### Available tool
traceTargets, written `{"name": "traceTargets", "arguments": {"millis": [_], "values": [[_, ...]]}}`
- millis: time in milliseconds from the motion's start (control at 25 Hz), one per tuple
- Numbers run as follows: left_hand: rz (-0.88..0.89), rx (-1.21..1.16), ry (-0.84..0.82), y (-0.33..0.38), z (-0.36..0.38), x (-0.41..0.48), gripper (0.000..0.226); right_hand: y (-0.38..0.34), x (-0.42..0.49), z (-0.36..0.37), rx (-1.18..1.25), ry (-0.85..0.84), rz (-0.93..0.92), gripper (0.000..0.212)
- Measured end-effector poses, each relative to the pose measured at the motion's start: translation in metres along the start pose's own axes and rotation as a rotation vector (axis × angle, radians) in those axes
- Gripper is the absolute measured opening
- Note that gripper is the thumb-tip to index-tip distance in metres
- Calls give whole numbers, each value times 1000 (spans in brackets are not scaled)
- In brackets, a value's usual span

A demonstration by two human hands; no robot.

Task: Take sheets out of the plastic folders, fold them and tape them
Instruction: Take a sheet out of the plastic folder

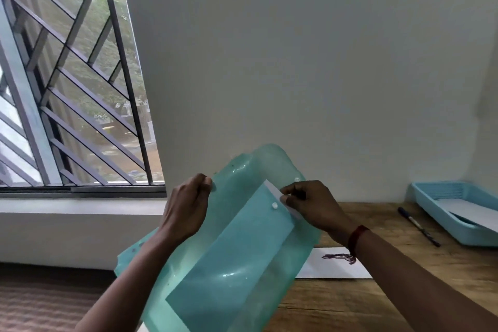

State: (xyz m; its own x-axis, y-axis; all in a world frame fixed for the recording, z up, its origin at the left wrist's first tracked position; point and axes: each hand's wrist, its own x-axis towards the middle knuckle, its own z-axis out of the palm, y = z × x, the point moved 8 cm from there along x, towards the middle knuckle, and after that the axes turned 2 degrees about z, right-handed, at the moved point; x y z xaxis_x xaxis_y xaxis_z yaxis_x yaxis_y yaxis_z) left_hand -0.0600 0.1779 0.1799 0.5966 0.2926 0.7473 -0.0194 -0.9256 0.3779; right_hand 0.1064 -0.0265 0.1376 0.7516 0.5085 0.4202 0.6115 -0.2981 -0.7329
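Observation:
I hold a translucent green plastic folder [242, 272] up in the air, tilted, with its open flap curled at the top. My left hand [186, 205] grips the folder's upper left edge. My right hand [310, 205] pinches the top corner of a white sheet [272, 188] that sticks out of the folder's mouth. The rest of the sheet shows through the plastic as a paler rectangle. A white snap button [274, 205] sits on the folder near my right thumb.
A wooden table [377, 299] lies below on the right, with a white sheet [331, 264] on it under my right wrist. A dark pen [419, 226] lies beside a blue tray [431, 213] holding paper at the far right. A barred window [70, 83] fills the left.

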Motion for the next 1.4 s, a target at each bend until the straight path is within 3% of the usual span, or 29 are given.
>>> {"name": "traceTargets", "arguments": {"millis": [200, 520, 720, 920, 1240, 1400], "values": [[77, 62, -107, 29, 14, 18, 30, 22, -24, -35, 182, 33, 64, 8], [121, 61, -121, 53, 23, 26, 35, 34, -68, -129, 364, 440, 17, 14], [51, 84, -111, 54, 21, 22, 32, 40, -88, -176, 371, 636, -38, 19], [-34, 102, -112, 46, 20, 17, 32, 37, -109, -203, 340, 810, -103, 8], [-330, -29, -37, 9, 15, -15, 35, 52, -132, -232, 247, 1060, -217, 6], [-437, -67, -6, -14, 16, -30, 35, 79, -139, -245, 292, 1151, -181, 36]]}}
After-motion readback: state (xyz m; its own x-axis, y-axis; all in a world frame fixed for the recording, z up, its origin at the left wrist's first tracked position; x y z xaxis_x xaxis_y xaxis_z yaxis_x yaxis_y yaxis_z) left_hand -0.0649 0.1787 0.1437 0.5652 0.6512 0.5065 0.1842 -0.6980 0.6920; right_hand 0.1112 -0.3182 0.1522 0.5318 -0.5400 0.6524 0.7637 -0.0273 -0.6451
